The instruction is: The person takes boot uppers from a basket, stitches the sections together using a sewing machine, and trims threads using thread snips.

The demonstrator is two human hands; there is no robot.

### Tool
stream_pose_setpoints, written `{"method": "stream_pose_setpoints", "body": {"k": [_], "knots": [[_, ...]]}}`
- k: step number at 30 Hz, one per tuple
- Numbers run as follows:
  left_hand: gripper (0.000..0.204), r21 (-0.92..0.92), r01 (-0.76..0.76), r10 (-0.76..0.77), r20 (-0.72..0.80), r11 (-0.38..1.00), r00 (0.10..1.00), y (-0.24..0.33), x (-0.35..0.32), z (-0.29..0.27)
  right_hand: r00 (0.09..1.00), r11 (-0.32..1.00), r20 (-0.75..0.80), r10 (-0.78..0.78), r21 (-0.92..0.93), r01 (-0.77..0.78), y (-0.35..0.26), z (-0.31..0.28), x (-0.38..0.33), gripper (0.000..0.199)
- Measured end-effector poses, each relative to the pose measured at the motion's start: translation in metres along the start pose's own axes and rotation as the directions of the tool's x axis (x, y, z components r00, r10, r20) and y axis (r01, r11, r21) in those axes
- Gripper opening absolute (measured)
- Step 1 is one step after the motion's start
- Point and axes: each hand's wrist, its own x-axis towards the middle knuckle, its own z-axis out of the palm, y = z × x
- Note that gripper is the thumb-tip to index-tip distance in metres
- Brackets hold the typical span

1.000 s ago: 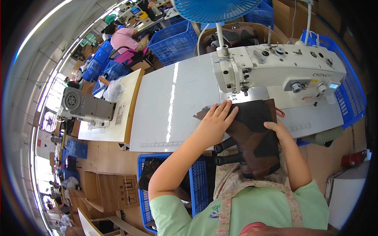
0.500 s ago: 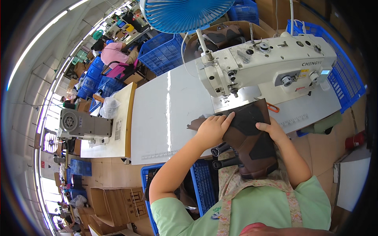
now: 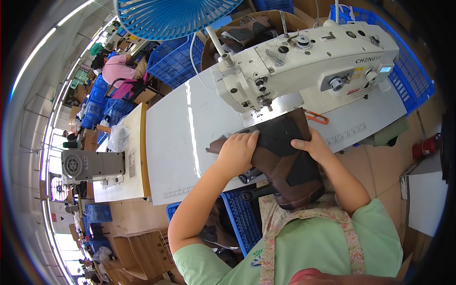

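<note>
A brown and black panelled piece of sewn, leather-like material (image 3: 280, 164) hangs over the table's near edge, its upper end just in front of the sewing machine's needle area (image 3: 262, 111). My left hand (image 3: 236, 153) grips its left side, fingers curled over the top. On the right edge, my right hand (image 3: 313, 146) pinches it with the thumb on top and the fingers out of sight behind. A brown flap pokes out left of my left hand. Dark rounded parts stick out below that hand; their kind is unclear. The lower end rests against my flowered apron (image 3: 270, 228).
The white sewing machine (image 3: 304, 66) stands on a grey table (image 3: 171, 137). An orange tool (image 3: 317, 117) lies right of the piece. A blue fan (image 3: 175, 16) is overhead. Blue crates (image 3: 242, 223) flank the table. A person in pink (image 3: 118, 70) sits far left.
The whole scene has shifted left and slightly down in view. Both hands keep their hold on the piece, which remains in front of the needle area.
</note>
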Motion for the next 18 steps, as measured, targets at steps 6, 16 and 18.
{"method": "stream_pose_setpoints", "body": {"k": [6,16,18], "knots": [[0.058,0.036,-0.007,-0.001,0.210,0.999,0.978,0.005,0.001,-0.001,0.998,0.999,0.040,-0.040,0.014,0.039,-0.007,-0.003,-0.002,0.060],[0.057,0.038,-0.020,0.006,0.326,0.999,0.945,-0.008,0.017,0.010,0.999,0.998,0.022,0.043,0.051,-0.044,-0.010,-0.002,0.005,0.056],[0.059,0.039,0.021,-0.036,0.436,0.999,0.899,-0.005,0.026,0.005,0.995,0.994,0.008,0.103,-0.034,-0.102,-0.008,-0.007,0.009,0.057]]}}
